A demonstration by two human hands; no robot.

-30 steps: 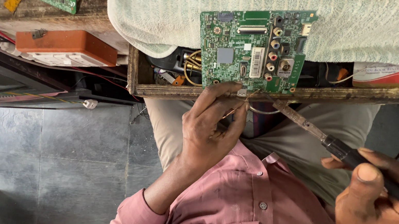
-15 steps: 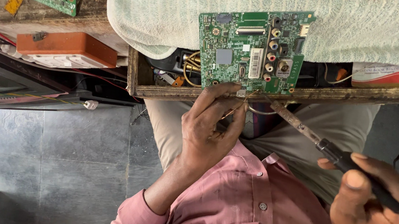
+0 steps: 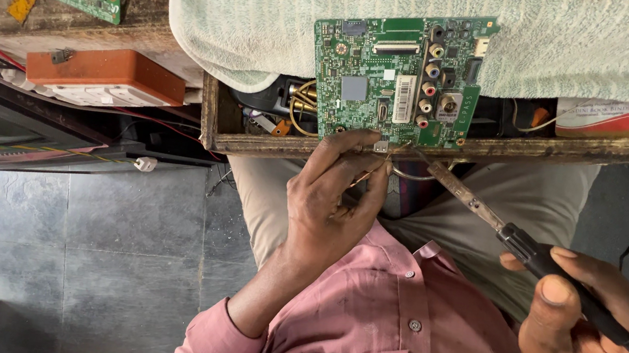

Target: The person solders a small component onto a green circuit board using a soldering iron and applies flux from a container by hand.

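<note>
Left hand (image 3: 331,203): forearm rises from pink sleeve at lower centre, wrist straight, back of hand to camera. Fingers (image 3: 343,149) extended and bunched, tips pinched together at top. Right hand (image 3: 584,329): low at right edge, curled in pen-style grip, thumb (image 3: 552,293) pressed on top, index finger laid along upper side, remaining fingers wrapped beneath. Hands well apart.

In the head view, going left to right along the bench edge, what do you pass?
Orange box → hand pinching thin wire → green circuit board → soldering iron → hand holding it.
</note>
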